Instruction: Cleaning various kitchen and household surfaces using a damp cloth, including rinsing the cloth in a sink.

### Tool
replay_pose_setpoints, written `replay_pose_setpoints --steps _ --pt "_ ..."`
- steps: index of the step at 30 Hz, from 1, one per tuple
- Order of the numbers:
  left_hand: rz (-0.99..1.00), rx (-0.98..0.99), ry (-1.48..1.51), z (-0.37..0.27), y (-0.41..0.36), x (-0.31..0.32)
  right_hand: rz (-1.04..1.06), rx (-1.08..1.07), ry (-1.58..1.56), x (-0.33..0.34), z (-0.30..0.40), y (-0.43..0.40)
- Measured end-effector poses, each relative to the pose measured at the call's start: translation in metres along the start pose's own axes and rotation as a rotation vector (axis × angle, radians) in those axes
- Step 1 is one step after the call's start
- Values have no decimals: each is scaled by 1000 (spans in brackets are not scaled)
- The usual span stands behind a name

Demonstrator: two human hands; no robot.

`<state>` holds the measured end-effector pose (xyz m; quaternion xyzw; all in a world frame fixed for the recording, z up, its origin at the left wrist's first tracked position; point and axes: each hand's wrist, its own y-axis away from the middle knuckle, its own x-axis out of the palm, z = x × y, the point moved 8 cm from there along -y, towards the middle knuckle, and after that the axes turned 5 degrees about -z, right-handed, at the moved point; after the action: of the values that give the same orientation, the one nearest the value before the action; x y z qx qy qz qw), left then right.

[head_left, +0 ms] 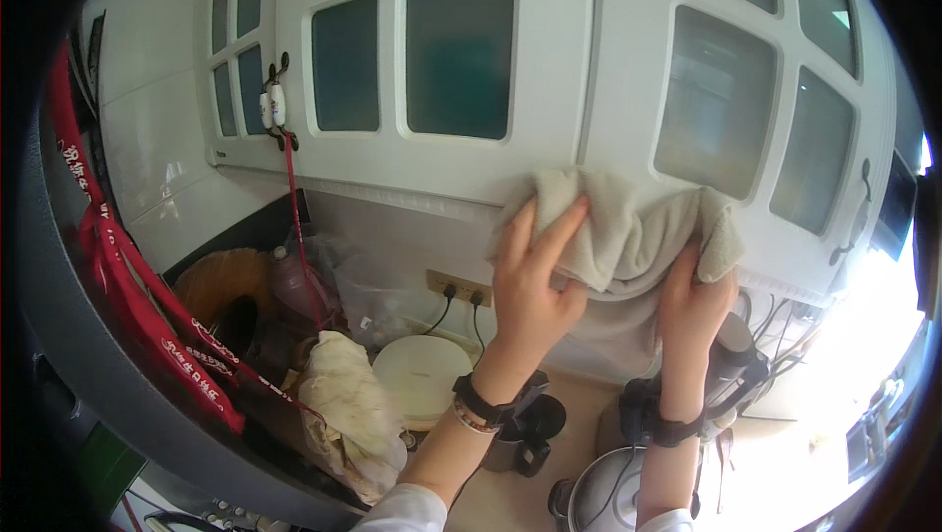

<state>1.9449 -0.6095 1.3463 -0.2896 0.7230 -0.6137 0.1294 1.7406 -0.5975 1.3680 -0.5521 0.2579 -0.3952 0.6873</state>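
Both hands are on a bunched beige cloth (625,237), which lies against the lower edge of a white wall cabinet door (548,153) with frosted panes. My left hand (536,282) presses the cloth's left part with fingers spread. My right hand (695,304) grips its right end, and folds of the cloth hide some of its fingertips. Part of the cloth hangs down between the two hands. Each wrist wears a dark band, and a beaded bracelet circles the left one.
Below stand a lidded pot (607,488), a dark-handled kettle (728,370), a round pale-lidded appliance (423,377) and a wall socket (460,287) with two plugs. A red ribbon (298,223) runs from the cabinet handles to a hanging pale cloth (346,414). Printed red ribbons (140,296) hang at left.
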Motion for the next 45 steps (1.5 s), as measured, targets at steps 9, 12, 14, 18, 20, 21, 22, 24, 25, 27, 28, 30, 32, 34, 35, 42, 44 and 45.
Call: replay_pose_setpoints --steps 9,12,14,18,20,21,22,24,25,27,28,30,32,34,35,42,44,45 --pt "71 -55 168 -21 27 29 69 -70 96 -23 -26 16" --pt "97 -121 289 -24 41 39 163 -74 123 -29 -14 16" --pt "112 -165 308 -19 50 35 404 70 203 -30 -16 20" --pt "193 -240 358 -45 65 20 667 316 153 -62 -17 42" --pt "203 -212 361 -71 68 -3 563 386 16 -99 -9 44" --pt "214 -237 392 -82 71 -14 565 397 13 -112 -4 48" --pt "224 -234 401 -94 72 -23 465 492 -95 -133 -1 48" --pt "265 -199 412 -118 69 -39 346 615 -181 -178 0 46" --pt "255 -182 410 -127 71 -42 325 619 -170 -196 2 45" --pt "262 -211 457 -144 77 -46 195 723 -435 -230 7 46" --pt "257 -248 484 -153 79 -48 188 793 -438 -247 5 48" --pt "307 -272 494 -182 85 -51 203 764 -431 -285 -1 54" --pt "336 -241 492 -219 89 -42 205 720 -394 -331 -11 64" --pt "417 -272 546 -250 117 -33 289 791 -62 -369 -25 89" --pt "485 -318 568 -255 141 -32 375 802 48 -375 -25 99" --pt "1077 -420 316 -324 295 -20 -12 1258 -49 -632 -103 297" --pt "1205 -431 318 -351 325 -6 115 1455 76 -697 -86 342" --pt "1224 -422 342 -368 334 -1 -35 1492 114 -722 -71 350"
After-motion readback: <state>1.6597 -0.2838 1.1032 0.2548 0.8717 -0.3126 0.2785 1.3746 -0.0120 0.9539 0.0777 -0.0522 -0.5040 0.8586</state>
